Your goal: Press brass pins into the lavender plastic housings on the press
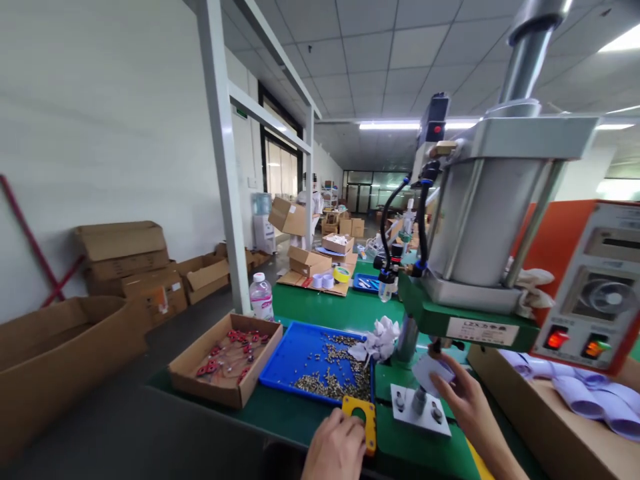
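Observation:
Beside the front edge of the bench, my left hand (336, 445) lies with curled fingers on a yellow push-button box (370, 427), some fingertips over its green button. My right hand (463, 393) pinches a white plastic piece (425, 373), whose full shape is partly hidden by the fingers. The piece is under the head of a pneumatic press (480, 227), above a metal post on a bolted base plate (400, 417). Left of the press, a blue tray (287, 353) holds many small brass-coloured metal parts (330, 383).
A cardboard tray (230, 393) contains red parts with wires. Crumpled white paper (383, 339) lies by the press column. At right stand an orange control box (575, 293) and a carton of pale tubes (580, 397). A bottle (261, 300) stands behind. Farther off, a person carries a carton (287, 217).

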`<act>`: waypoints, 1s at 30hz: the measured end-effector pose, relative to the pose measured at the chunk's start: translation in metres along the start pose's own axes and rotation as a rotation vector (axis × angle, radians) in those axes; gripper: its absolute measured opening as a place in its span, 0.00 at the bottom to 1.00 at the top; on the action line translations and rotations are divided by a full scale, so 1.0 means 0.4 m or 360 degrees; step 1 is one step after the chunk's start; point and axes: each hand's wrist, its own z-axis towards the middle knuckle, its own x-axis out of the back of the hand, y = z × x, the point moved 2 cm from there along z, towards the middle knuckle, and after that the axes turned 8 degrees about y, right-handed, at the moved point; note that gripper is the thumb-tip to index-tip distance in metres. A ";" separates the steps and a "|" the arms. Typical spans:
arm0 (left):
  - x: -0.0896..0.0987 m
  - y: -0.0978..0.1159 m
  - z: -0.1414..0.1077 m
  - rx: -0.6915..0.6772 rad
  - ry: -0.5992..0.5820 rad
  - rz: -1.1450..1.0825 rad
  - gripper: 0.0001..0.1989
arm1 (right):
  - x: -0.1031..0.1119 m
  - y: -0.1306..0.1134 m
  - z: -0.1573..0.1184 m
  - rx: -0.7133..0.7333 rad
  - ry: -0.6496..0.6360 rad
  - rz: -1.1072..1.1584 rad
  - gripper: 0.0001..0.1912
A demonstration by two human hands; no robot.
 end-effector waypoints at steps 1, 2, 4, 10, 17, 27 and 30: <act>-0.003 0.001 0.002 0.0002 -0.0045 0.0029 0.08 | 0.002 0.004 0.001 0.0041 -0.0046 -0.0054 0.34; -0.006 0.004 0.005 0.0001 -0.0087 0.0065 0.08 | 0.005 0.007 0.003 0.0094 -0.0074 -0.0095 0.33; -0.013 0.008 0.010 0.0006 -0.0134 0.0139 0.08 | 0.015 0.013 0.008 0.0174 -0.0058 -0.0150 0.31; -0.032 0.008 0.023 0.0004 -0.0244 0.0261 0.11 | 0.019 0.028 0.005 0.0329 -0.0113 -0.0415 0.32; -0.047 -0.002 0.029 -0.0055 -0.0157 0.0267 0.11 | 0.015 0.032 -0.004 0.0471 -0.0118 -0.0617 0.32; -0.058 -0.008 0.020 0.0121 -0.0172 0.0174 0.10 | -0.015 0.052 -0.011 0.0463 -0.0072 -0.0621 0.33; -0.065 -0.012 0.015 0.0083 -0.0056 0.0136 0.07 | -0.022 0.068 -0.021 0.0681 -0.0022 -0.0703 0.32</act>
